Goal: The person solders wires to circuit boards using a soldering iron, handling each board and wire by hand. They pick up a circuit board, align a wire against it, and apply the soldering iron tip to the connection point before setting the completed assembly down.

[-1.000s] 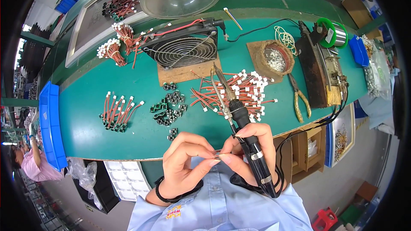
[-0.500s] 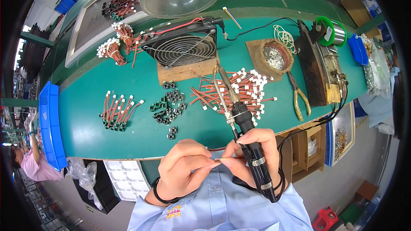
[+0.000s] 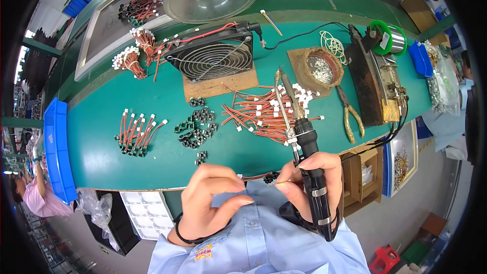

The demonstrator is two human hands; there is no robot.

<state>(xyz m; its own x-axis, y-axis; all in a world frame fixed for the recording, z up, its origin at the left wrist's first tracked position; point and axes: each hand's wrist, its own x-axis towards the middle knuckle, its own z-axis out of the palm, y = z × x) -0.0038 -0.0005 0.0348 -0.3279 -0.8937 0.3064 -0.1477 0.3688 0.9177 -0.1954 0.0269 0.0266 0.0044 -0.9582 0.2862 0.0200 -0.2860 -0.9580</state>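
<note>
Left hand: thumb and fingers curled in a loose C, decent gap, nothing visible in it
Right hand: wrapped round a black-handled soldering iron, tip up; thumb and finger nearly pinched, can't tell on what
Wires: red-and-black, heaped on the smooth green mat
Crusty round dish: silvery scraps inside
Blue shirt: stitched lettering

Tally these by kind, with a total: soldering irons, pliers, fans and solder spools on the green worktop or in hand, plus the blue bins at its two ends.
Soldering iron: 1
Pliers: 1
Fan: 1
Solder spool: 1
Blue bins: 2
Total: 6
</note>
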